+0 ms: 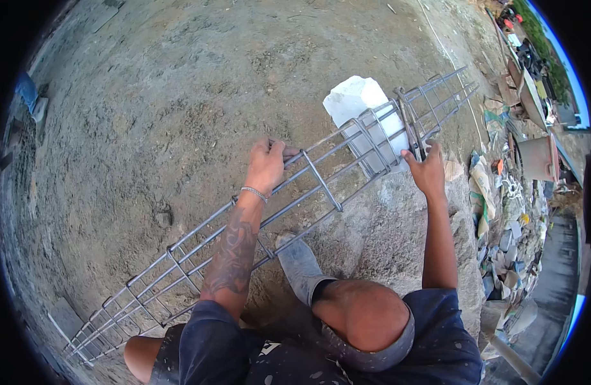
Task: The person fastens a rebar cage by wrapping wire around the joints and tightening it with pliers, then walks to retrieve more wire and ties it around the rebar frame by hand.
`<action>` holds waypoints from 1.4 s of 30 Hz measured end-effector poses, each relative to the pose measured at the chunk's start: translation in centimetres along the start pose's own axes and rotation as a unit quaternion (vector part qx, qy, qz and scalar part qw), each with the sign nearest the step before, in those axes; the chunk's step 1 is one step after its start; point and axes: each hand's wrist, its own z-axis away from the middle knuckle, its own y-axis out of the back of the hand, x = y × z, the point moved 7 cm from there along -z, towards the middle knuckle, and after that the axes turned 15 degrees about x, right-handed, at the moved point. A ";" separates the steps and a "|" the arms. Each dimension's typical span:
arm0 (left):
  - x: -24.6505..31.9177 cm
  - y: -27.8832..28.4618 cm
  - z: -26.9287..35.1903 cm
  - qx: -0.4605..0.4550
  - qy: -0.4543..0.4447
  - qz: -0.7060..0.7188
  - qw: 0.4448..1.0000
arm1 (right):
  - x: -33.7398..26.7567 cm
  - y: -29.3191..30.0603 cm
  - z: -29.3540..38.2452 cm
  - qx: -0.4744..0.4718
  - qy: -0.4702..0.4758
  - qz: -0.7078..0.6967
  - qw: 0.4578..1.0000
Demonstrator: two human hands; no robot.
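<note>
A long cage of steel reinforcing bars [295, 190] with stirrups lies diagonally before me. My left hand [266, 163] is closed at its upper long bar, close to a stirrup. Farther along the cage, my right hand [426, 166] holds the handle ends of metal pincers [410, 122]. The pincers' head reaches the upper bar near a stirrup; whether the jaws grip wire cannot be seen. Several stirrups sit bunched together just left of the pincers. Beneath that stretch is a rough white block [355, 98]. My booted foot [298, 260] stands by the lower bar.
Rough dirt ground [180, 96] surrounds the cage. Rubble and torn sacks [481, 187] line the right side, with a bucket [540, 158] and a wheelbarrow [529, 94] beyond. A thin string [440, 38] runs along the ground. At far left, part of another person's leg [27, 91] shows.
</note>
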 end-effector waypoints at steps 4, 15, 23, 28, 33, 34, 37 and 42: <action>-0.2 -0.2 -0.1 -0.043 0.002 0.020 0.999 | 5.5 -0.7 2.3 -0.047 -0.126 -0.038 0.990; -0.2 -0.3 0.4 -0.077 0.026 0.041 0.996 | 6.6 4.7 -3.5 0.167 -0.210 -0.278 0.922; -0.1 -0.2 0.5 -0.053 0.012 0.031 0.998 | 1.0 -3.8 -10.8 0.332 -0.076 -0.234 0.910; 0.1 -0.1 0.6 -0.047 0.002 0.024 0.999 | -2.4 -4.8 -15.0 0.401 -0.039 -0.154 0.902; -0.2 -0.3 0.5 -0.058 0.019 0.045 0.997 | -3.4 3.1 -19.7 0.462 0.032 -0.182 0.868; -0.3 -0.3 0.4 -0.054 0.021 0.042 0.997 | -3.8 4.5 -19.8 0.465 0.049 -0.206 0.860; -0.5 -0.2 0.3 -0.043 0.032 0.030 0.998 | -5.6 5.7 -18.8 0.429 0.078 -0.217 0.873; -0.2 -0.2 0.5 -0.045 0.034 0.033 0.998 | -7.0 -0.4 -17.3 0.266 0.019 -0.337 0.903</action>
